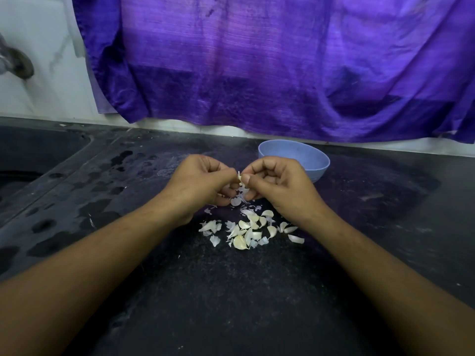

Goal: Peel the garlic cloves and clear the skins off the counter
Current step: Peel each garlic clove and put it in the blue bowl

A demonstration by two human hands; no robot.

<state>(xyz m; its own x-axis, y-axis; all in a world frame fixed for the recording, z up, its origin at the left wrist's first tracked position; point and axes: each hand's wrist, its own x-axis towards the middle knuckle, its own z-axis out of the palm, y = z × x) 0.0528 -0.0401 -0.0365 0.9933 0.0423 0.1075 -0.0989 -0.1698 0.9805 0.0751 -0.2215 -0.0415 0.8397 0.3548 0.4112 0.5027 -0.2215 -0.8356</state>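
Item: clove [239, 177], pinched between my left fingers [223, 173] and right fingers [257, 167]. Risk: a tip-only grip may slip, dropping it among skins [236, 201] beneath.

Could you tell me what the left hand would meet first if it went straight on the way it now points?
Probably the right hand: the left hand points at it, fingertips almost touching over the garlic clove both pinch. The blue bowl lies beyond, though depth is unclear.

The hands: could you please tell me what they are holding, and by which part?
One garlic clove, pinched from opposite sides by the fingers of the left hand and right hand.
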